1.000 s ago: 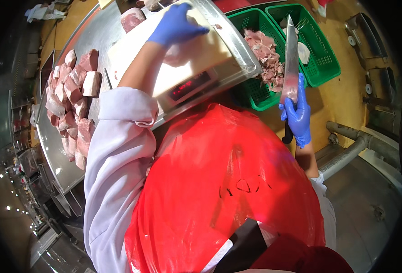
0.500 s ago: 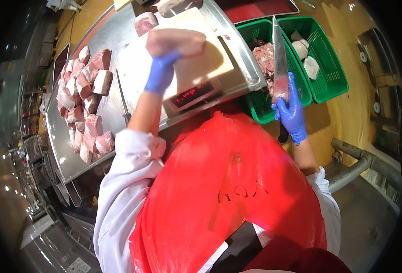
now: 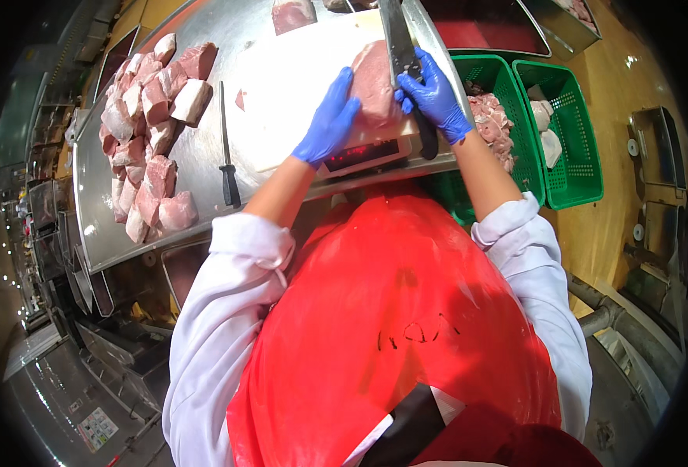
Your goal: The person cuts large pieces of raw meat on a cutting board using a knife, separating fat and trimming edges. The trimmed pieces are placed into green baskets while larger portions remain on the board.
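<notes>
A piece of raw pork (image 3: 372,86) lies on the white cutting board (image 3: 281,86). My left hand (image 3: 330,123), in a blue glove, rests along the meat's left side with its fingers stretched out. In my right hand (image 3: 437,97), also gloved in blue, is a large knife (image 3: 397,35). Its wide blade points away from me beside the meat's right edge, and its black handle shows below the fingers. A digital scale (image 3: 367,158) with a red display sits at the board's near edge.
On the steel table (image 3: 204,144), a heap of pork chunks (image 3: 145,132) lies left of a sharpening steel (image 3: 227,156). Another piece of meat (image 3: 293,15) is at the far side. Two green baskets (image 3: 565,198) with meat stand at the right.
The pork has come down onto the board from my left hand, which now lies beside it. My right hand has brought the knife leftward from over the baskets to the meat.
</notes>
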A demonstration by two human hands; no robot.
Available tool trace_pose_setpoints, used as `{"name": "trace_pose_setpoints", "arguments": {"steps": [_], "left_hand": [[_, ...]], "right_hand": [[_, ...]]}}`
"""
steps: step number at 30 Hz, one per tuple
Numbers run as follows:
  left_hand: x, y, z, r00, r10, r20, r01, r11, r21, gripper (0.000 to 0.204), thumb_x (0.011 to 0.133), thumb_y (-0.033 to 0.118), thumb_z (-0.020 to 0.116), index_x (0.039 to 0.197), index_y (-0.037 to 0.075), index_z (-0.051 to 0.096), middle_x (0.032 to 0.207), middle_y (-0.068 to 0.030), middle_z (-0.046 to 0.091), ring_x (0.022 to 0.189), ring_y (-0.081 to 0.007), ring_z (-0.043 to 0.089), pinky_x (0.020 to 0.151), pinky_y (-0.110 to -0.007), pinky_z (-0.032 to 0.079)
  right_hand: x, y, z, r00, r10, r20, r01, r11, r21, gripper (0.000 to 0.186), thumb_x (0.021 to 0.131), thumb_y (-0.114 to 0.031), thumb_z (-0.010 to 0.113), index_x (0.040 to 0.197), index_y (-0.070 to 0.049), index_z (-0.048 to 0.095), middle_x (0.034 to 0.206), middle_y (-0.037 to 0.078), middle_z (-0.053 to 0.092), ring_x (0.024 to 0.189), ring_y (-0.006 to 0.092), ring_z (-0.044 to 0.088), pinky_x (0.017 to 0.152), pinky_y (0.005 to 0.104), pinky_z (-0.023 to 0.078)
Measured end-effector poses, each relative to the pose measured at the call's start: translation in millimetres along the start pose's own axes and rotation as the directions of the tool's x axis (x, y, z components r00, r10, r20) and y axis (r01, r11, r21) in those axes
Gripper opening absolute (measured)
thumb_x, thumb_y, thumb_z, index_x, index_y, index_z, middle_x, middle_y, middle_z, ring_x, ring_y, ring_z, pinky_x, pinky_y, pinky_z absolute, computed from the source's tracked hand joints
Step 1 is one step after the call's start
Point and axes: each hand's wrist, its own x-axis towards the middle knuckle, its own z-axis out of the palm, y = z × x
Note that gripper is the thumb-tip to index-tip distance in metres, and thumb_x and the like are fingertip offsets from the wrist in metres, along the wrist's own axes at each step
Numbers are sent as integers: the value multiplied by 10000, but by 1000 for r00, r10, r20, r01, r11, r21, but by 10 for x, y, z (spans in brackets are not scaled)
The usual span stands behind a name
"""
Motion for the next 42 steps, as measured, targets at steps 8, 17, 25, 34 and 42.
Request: {"name": "trace_pose_setpoints", "arguments": {"steps": [8,17,25,34,42], "left_hand": [[-203,-295,-830,916,-371,-154,275,859,-432,497,1068,192,459,1519,-7,393,1526,-175,448,1423,-277,417,1186,-393,318],[35,-521,-1060,951,-244,-192,142,892,-429,354,1029,155,521,1338,-16,544,1269,-148,614,1164,-233,587,1010,-369,471],[198,-705,-1062,962,-227,-153,106,825,-555,212,969,73,635,1162,-13,626,1053,-95,677,922,-182,650,815,-334,528],[108,-203,-683,987,98,129,-116,983,139,249,809,303,710,822,59,662,773,-139,677,769,-347,665,740,-451,512],[115,-387,-702,993,98,64,-100,995,22,172,809,225,701,774,58,681,701,-160,667,668,-361,665,650,-452,530]], "right_hand": [[-480,-626,467,999,-8,-45,-12,905,-426,636,938,-116,625,1525,-68,386,742,149,708,585,193,687,543,346,564],[-708,-142,1290,971,-217,-100,-13,369,-929,721,945,-122,551,1606,-133,262,690,271,613,577,431,603,540,507,474],[-2037,-44,1711,986,36,-162,-165,282,-945,743,933,-81,566,1604,-60,247,693,214,612,542,367,590,541,461,477],[-2126,-445,1899,864,23,-503,-423,577,-699,730,936,-47,536,1610,-111,262,661,160,562,522,327,552,569,409,481],[-474,-306,1780,975,-67,-211,-200,150,-968,729,927,-101,531,1602,-167,264,847,262,685,719,440,678,667,534,531]]}}
